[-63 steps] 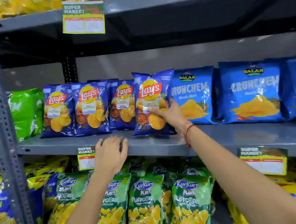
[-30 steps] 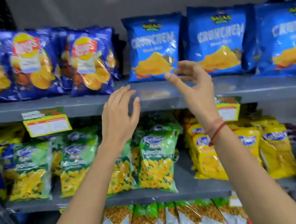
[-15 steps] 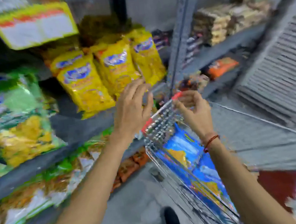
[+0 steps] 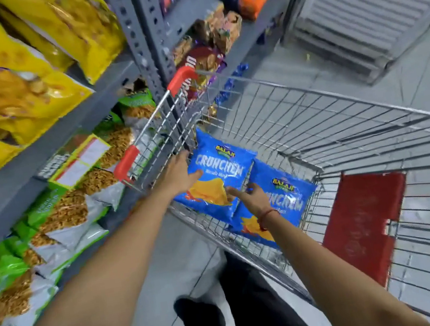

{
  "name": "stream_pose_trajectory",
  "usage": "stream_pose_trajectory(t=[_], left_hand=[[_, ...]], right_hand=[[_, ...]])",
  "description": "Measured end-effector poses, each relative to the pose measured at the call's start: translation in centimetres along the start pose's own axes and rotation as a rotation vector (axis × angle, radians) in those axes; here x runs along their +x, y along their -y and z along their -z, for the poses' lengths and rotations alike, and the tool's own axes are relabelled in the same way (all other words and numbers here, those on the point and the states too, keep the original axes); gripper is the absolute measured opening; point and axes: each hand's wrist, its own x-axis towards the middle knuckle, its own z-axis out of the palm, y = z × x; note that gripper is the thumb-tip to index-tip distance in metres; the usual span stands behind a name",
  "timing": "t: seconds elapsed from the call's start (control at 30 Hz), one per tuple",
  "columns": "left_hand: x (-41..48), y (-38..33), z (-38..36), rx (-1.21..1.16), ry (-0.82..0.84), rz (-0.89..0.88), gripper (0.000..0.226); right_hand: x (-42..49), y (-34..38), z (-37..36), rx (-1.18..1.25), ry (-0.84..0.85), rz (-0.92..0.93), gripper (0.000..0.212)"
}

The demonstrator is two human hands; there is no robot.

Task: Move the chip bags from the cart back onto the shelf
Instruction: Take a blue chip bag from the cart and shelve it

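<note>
Touching both hands (image 4: 182, 176), the upper chip bag (image 4: 221, 175) lies in the cart (image 4: 341, 121).

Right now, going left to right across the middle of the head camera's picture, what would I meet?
Green snack bags → left hand → upper blue chip bag → right hand → lower blue chip bag → red cart flap.
</note>
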Motion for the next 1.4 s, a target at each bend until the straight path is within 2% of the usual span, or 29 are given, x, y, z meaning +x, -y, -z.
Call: stream_pose_trajectory(t=[0.17,0.27,0.37,0.5,0.57,0.63,0.77,0.87,0.93,1.03,1.13,1.27,1.4], left_hand=[[6.6,2.4,-1.4,0.034,0.165,0.156,0.121],[9.0,3.8,-3.1,0.055,0.274,0.246,0.129],[10.3,5.0,-4.3,0.038,0.298,0.301,0.12],[10.4,5.2,-5.3,-0.134,0.313,0.293,0.085],[10.0,4.7,-4.9,-0.162,0.324,0.306,0.075],[9.4,3.9,-4.2,-0.152,0.328,0.348,0.075],[7.4,2.5,-2.7,-0.259,0.365,0.33,0.057],[5.0,1.8,-1.7,-0.342,0.37,0.334,0.074],[3.4,1.1,-0.7,-0.391,0.343,0.293,0.072],[1.5,-0.8,1.0,-0.472,0.268,0.151,0.048],[-0.8,-3.0,3.6,-0.498,0.177,0.002,0.04],[-3.9,-6.0,8.1,-0.541,0.058,-0.161,0.04],[-7.2,-8.5,14.0,-0.545,-0.084,-0.27,0.054]], right_hand=[[5.4,-1.6,-3.2,0.226,-0.005,-0.138,0.1],[7.6,-2.6,-4.7,0.239,-0.03,-0.154,0.107],[9.3,-3.1,-5.1,0.287,-0.056,-0.128,0.101],[9.5,-2.9,-4.5,0.347,-0.043,-0.102,0.091],[8.8,-2.2,-4.0,0.38,-0.05,-0.066,0.077],[8.0,-1.5,-3.5,0.432,-0.054,-0.014,0.066],[5.9,-0.5,-2.1,0.452,-0.054,0.047,0.076],[3.8,-0.5,-1.2,0.497,-0.042,0.055,0.078],[2.2,0.2,-0.5,0.513,-0.051,0.097,0.079],[-0.2,2.5,1.0,0.514,-0.106,0.185,0.086],[-3.1,5.6,3.0,0.54,-0.101,0.319,0.087],[-6.4,10.6,5.6,0.489,-0.033,0.52,0.06],[-11.3,16.9,7.5,0.398,0.022,0.718,0.043]])
